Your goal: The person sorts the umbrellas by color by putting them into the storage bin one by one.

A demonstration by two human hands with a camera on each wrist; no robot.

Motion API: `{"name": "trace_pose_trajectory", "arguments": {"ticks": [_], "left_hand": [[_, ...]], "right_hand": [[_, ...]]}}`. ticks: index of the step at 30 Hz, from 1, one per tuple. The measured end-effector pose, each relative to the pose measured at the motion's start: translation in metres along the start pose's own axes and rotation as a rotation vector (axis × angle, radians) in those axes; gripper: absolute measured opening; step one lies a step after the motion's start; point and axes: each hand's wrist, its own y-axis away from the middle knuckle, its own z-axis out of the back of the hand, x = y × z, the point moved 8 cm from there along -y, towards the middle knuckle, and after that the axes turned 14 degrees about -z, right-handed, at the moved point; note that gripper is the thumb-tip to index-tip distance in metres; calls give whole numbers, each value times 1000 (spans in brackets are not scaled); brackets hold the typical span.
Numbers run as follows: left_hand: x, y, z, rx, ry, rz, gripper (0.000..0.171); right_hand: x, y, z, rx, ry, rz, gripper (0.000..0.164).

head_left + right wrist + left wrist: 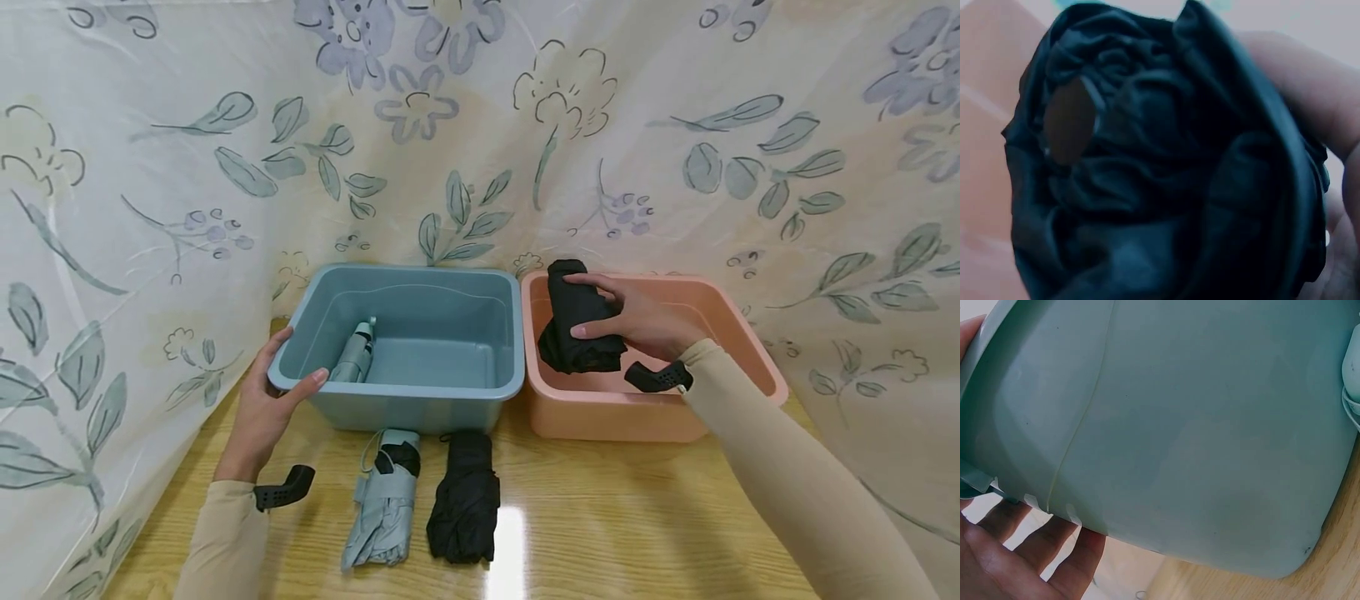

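My right hand (641, 321) grips a folded black umbrella (581, 321) over the left part of the pink bin (630, 421). Its bunched fabric end (1147, 156) fills the right wrist view, with a round tip showing. My left hand (266, 400) holds the blue bin (405, 408) by its front left corner, thumb over the rim and fingers (1082, 562) along the outer wall. Inside that bin, a light grey-blue folded umbrella (355, 354) leans at the left. On the table in front lie another grey-blue umbrella (386, 500) and a black umbrella (467, 500), side by side.
Both bins stand side by side on a wooden table (600, 517), rims close together. A floral sheet (480, 125) hangs behind them and down both sides. Light glares off the table front near the black umbrella.
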Motion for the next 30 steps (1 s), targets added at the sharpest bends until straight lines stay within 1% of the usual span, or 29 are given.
{"name": "trace_pose_trajectory", "arguments": {"ticks": [2, 6, 7, 9, 14, 18, 21, 25, 30], "left_hand": [[0, 0, 0, 0, -1, 0, 83], [0, 0, -1, -1, 5, -7, 82], [0, 0, -1, -1, 7, -9, 82], [1, 0, 0, -2, 8, -12, 82], [1, -1, 0, -4, 14, -15, 83], [0, -1, 1, -6, 22, -22, 83], [1, -1, 1, -7, 25, -22, 82], [1, -1, 1, -9, 22, -12, 82], [0, 0, 0, -3, 23, -10, 82]], "right_hand": [[-4, -10, 0, -3, 66, -3, 86], [-7, -24, 1, -54, 252, 11, 87], [-8, -27, -1, -47, 267, 8, 87], [-11, -32, -7, -1, 246, -9, 88], [-17, -39, -23, 121, 143, -66, 89], [-20, -44, -27, 118, 201, -95, 90], [-25, -48, -31, 122, 214, -140, 90], [-32, -55, -38, 164, 158, -199, 90], [-39, -60, -43, 213, 113, -231, 90]]}}
